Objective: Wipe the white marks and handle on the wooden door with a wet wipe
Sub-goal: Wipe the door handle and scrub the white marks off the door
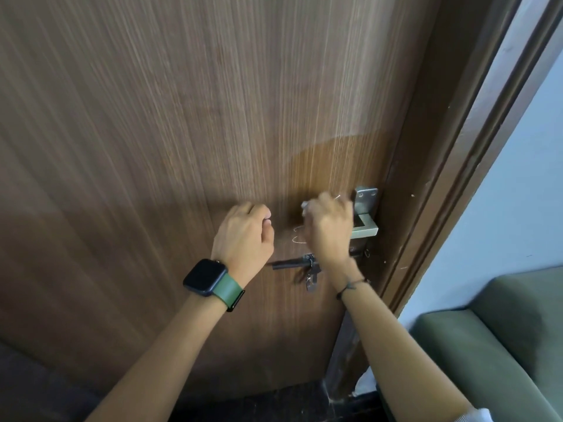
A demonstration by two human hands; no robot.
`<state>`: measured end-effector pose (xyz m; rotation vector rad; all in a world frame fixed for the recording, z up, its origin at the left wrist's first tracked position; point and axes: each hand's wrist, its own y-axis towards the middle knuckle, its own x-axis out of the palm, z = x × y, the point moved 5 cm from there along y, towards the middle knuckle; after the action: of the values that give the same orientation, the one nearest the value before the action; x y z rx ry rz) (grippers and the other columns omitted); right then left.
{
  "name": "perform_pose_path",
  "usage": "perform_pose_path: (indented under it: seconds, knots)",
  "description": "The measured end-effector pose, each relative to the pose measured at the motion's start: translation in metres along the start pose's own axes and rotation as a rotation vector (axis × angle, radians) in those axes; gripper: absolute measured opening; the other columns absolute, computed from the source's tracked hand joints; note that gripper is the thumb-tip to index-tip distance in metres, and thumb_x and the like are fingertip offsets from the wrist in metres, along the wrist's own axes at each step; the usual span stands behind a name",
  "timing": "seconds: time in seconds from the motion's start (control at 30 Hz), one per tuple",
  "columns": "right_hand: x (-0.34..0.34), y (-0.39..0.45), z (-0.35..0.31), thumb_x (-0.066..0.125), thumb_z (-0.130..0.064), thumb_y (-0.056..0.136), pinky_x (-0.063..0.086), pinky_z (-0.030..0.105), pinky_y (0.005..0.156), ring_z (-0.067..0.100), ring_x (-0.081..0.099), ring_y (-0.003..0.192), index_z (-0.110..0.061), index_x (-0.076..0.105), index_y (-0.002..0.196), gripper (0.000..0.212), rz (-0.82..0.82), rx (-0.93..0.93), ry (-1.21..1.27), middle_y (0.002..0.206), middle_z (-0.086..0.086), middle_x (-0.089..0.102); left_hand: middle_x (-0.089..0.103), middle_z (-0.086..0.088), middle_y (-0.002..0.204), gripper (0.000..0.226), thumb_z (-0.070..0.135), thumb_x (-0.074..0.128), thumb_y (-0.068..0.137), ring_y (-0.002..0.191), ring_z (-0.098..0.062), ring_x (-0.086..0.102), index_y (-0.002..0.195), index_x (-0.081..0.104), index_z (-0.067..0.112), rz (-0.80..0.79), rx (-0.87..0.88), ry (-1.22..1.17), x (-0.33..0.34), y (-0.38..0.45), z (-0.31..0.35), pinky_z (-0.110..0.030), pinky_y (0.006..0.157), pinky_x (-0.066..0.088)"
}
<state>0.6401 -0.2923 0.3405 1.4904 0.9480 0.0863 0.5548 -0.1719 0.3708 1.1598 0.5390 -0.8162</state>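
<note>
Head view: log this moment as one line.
right hand: grips wet wipe against wooden door | left hand: curled, empty | white marks: remain | door handle: beside right hand

I see open door face (182,117) above and left, free for passage. Handle (365,228) and slide bolt (292,264) protrude near right edge; door frame (441,178) blocks beyond; sofa (502,345) lower right.

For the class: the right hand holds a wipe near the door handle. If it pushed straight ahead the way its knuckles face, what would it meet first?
Most likely the wooden door itself, just left of the metal handle. The right hand, gripping the wet wipe, already looks close to the door's surface, though depth is hard to judge from this view.
</note>
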Motion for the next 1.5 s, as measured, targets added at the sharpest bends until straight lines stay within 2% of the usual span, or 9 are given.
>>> perform_pose_path:
  seconds: [0.1, 0.27, 0.43, 0.57, 0.77, 1.07, 1.2, 1.4, 1.5]
  knots:
    - [0.004, -0.011, 0.012, 0.065, -0.002, 0.074, 0.03, 0.039, 0.086, 0.025, 0.061, 0.057, -0.012, 0.068, 0.065, 0.013, -0.166, 0.011, 0.014, 0.068, 0.004, 0.066, 0.063, -0.013, 0.087, 0.014, 0.008, 0.048, 0.082, 0.083, -0.028, 0.055, 0.089, 0.06, 0.005, -0.021, 0.023, -0.006, 0.004, 0.004, 0.005, -0.033, 0.063, 0.039]
    - [-0.015, 0.03, 0.051, 0.054, -0.002, 0.071, 0.026, 0.035, 0.083, 0.027, 0.06, 0.066, -0.01, 0.068, 0.07, 0.016, -0.029, 0.463, 0.012, 0.076, 0.006, 0.068, 0.063, -0.014, 0.085, 0.013, 0.007, 0.048, 0.081, 0.082, -0.03, 0.054, 0.085, 0.06, 0.004, -0.036, 0.052, -0.008, 0.009, 0.011, 0.011, -0.036, 0.062, 0.04]
    - [0.008, -0.007, 0.022, 0.054, -0.013, 0.085, 0.022, 0.034, 0.086, 0.024, 0.061, 0.074, -0.013, 0.07, 0.078, 0.017, -0.312, 0.34, -0.005, 0.085, 0.002, 0.071, 0.063, -0.013, 0.084, 0.012, 0.007, 0.048, 0.081, 0.08, -0.028, 0.053, 0.083, 0.06, 0.005, -0.059, 0.076, -0.012, 0.015, 0.01, 0.014, -0.033, 0.06, 0.037]
    - [-0.016, 0.023, 0.055, 0.061, -0.011, 0.078, 0.025, 0.038, 0.075, 0.029, 0.055, 0.086, -0.011, 0.068, 0.076, 0.007, -0.083, 0.503, -0.094, 0.08, 0.007, 0.068, 0.062, -0.012, 0.082, 0.011, 0.007, 0.049, 0.081, 0.077, -0.028, 0.052, 0.081, 0.06, 0.005, -0.053, 0.09, 0.012, 0.015, 0.011, 0.013, -0.03, 0.058, 0.032]
    - [0.009, -0.002, 0.044, 0.053, -0.024, 0.089, 0.033, 0.037, 0.078, 0.03, 0.061, 0.087, -0.01, 0.068, 0.084, 0.021, -0.325, 0.437, -0.114, 0.087, 0.009, 0.07, 0.062, -0.012, 0.08, 0.012, 0.006, 0.049, 0.081, 0.077, -0.028, 0.053, 0.08, 0.06, 0.004, -0.066, 0.082, 0.011, 0.013, 0.005, 0.007, -0.031, 0.058, 0.036]
    - [0.01, -0.006, 0.046, 0.053, -0.021, 0.086, 0.023, 0.034, 0.075, 0.029, 0.06, 0.076, -0.016, 0.07, 0.078, 0.019, -0.291, 0.587, -0.086, 0.077, 0.005, 0.072, 0.061, -0.012, 0.08, 0.012, 0.007, 0.049, 0.081, 0.077, -0.029, 0.053, 0.079, 0.061, 0.004, -0.085, 0.065, 0.014, 0.014, 0.003, 0.002, -0.03, 0.059, 0.033]
    - [-0.011, 0.004, 0.064, 0.058, -0.021, 0.083, 0.013, 0.031, 0.067, 0.028, 0.061, 0.073, -0.019, 0.07, 0.074, 0.015, -0.077, 0.688, -0.026, 0.071, 0.003, 0.071, 0.062, -0.012, 0.08, 0.012, 0.007, 0.049, 0.08, 0.076, -0.028, 0.053, 0.078, 0.06, 0.004, -0.087, 0.073, 0.002, 0.014, 0.003, 0.003, -0.031, 0.057, 0.035]
    - [0.01, -0.011, 0.013, 0.053, -0.016, 0.084, 0.026, 0.037, 0.076, 0.025, 0.059, 0.075, -0.011, 0.068, 0.077, 0.017, -0.291, 0.426, -0.078, 0.073, 0.004, 0.07, 0.063, -0.011, 0.083, 0.015, 0.009, 0.046, 0.083, 0.08, -0.027, 0.053, 0.082, 0.061, 0.005, -0.098, 0.074, -0.027, 0.017, 0.002, 0.004, -0.034, 0.06, 0.04]
    - [-0.01, -0.026, -0.012, 0.051, -0.017, 0.088, 0.033, 0.035, 0.063, 0.021, 0.053, 0.057, -0.01, 0.062, 0.07, 0.023, 0.047, 0.289, -0.014, 0.06, 0.003, 0.061, 0.062, -0.012, 0.083, 0.015, 0.009, 0.047, 0.083, 0.079, -0.028, 0.053, 0.082, 0.061, 0.004, -0.104, 0.078, -0.025, 0.018, 0.0, 0.002, -0.033, 0.059, 0.038]
